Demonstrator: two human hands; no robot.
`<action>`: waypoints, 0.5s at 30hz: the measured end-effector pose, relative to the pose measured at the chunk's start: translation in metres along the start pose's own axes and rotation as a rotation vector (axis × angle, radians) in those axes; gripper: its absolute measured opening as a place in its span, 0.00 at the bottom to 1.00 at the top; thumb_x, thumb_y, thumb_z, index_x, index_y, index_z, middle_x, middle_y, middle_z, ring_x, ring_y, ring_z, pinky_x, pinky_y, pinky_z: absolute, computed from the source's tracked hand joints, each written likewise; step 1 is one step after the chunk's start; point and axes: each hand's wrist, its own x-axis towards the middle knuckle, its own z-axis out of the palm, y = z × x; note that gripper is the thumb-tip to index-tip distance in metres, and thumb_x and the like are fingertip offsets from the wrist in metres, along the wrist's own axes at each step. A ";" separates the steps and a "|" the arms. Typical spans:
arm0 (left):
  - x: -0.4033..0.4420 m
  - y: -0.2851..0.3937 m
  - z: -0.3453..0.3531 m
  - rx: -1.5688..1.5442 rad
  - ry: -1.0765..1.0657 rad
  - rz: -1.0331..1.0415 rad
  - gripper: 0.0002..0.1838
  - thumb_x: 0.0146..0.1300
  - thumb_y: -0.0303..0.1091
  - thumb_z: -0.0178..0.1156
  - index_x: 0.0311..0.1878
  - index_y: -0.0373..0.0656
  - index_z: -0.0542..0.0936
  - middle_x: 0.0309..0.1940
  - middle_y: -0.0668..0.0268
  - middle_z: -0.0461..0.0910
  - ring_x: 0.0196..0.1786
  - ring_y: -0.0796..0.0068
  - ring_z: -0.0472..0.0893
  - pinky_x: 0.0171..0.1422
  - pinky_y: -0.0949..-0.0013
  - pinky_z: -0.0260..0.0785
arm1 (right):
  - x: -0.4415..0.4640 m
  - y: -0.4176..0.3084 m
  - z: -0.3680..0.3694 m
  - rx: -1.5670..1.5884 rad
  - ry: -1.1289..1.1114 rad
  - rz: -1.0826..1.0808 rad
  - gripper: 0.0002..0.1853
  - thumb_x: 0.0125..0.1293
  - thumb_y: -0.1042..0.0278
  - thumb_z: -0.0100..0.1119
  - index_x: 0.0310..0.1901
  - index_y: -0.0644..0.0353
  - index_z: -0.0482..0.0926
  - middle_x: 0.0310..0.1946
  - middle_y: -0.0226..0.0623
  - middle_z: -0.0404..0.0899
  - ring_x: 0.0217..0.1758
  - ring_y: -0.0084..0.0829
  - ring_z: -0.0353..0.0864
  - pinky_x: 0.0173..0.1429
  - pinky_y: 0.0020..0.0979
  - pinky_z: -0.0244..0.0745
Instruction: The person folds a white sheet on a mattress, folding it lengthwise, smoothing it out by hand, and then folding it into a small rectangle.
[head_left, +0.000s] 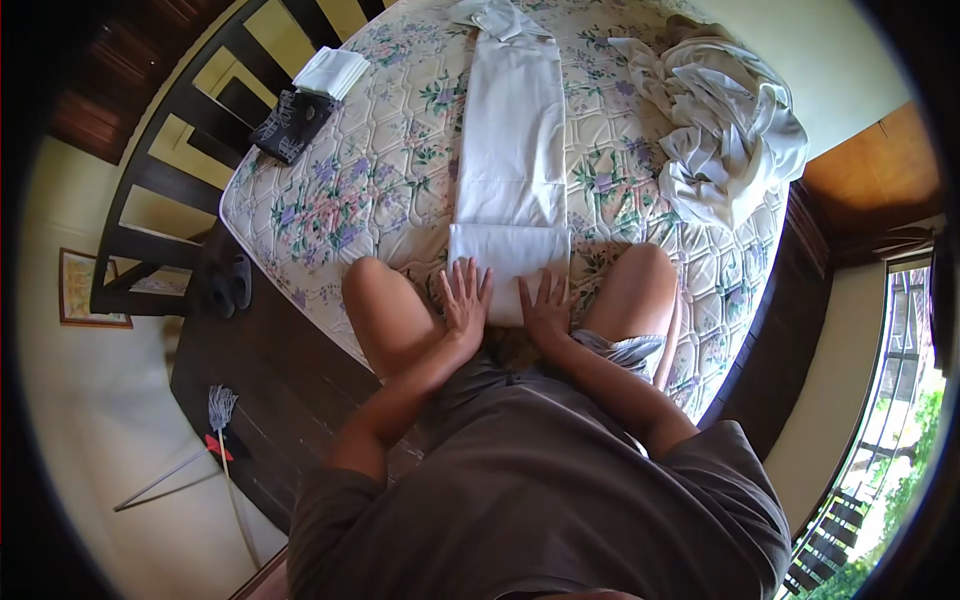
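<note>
A long strip of white cloth (pixel 512 130) lies along the middle of the floral mattress, its near end folded over into a flat rectangle (pixel 510 262) between my knees. My left hand (pixel 466 303) lies flat with spread fingers on the left edge of that folded part. On its right side rests my right hand (pixel 545 305), fingers also spread and palm down. Neither hand grips the cloth. The far end of the strip is bunched up near the mattress's far edge.
Crumpled white cloth (pixel 725 130) lies on the mattress (pixel 400 180) at the right. Folded white cloths (pixel 331 73) and a black patterned item (pixel 292 125) sit at the left, beside the dark bed frame (pixel 165 175). Slippers (pixel 232 285) and a mop (pixel 222 408) are further left.
</note>
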 end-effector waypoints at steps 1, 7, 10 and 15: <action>-0.001 -0.003 0.001 -0.009 0.051 0.000 0.33 0.71 0.33 0.48 0.79 0.47 0.58 0.82 0.50 0.47 0.81 0.41 0.51 0.81 0.28 0.34 | -0.001 0.001 0.001 0.008 -0.009 0.011 0.37 0.71 0.68 0.50 0.79 0.50 0.51 0.77 0.69 0.48 0.76 0.76 0.52 0.65 0.77 0.59; -0.029 -0.031 -0.030 -0.068 0.181 0.054 0.23 0.67 0.28 0.50 0.63 0.27 0.74 0.67 0.41 0.72 0.75 0.47 0.67 0.81 0.35 0.48 | -0.025 0.027 -0.047 0.054 0.200 -0.099 0.18 0.64 0.71 0.55 0.55 0.63 0.77 0.57 0.57 0.77 0.58 0.50 0.79 0.53 0.42 0.81; -0.044 -0.049 -0.063 -0.126 0.222 0.137 0.19 0.65 0.29 0.54 0.57 0.30 0.79 0.56 0.47 0.81 0.65 0.53 0.76 0.79 0.37 0.53 | -0.050 0.041 -0.073 0.243 0.176 -0.164 0.14 0.60 0.72 0.58 0.48 0.62 0.78 0.52 0.49 0.79 0.53 0.47 0.81 0.50 0.42 0.81; -0.038 -0.090 -0.099 -0.464 0.109 0.195 0.19 0.56 0.33 0.67 0.51 0.43 0.81 0.45 0.57 0.84 0.54 0.59 0.82 0.75 0.43 0.57 | -0.047 0.077 -0.116 0.606 0.377 -0.282 0.12 0.57 0.70 0.64 0.43 0.62 0.84 0.32 0.46 0.85 0.36 0.46 0.85 0.43 0.39 0.81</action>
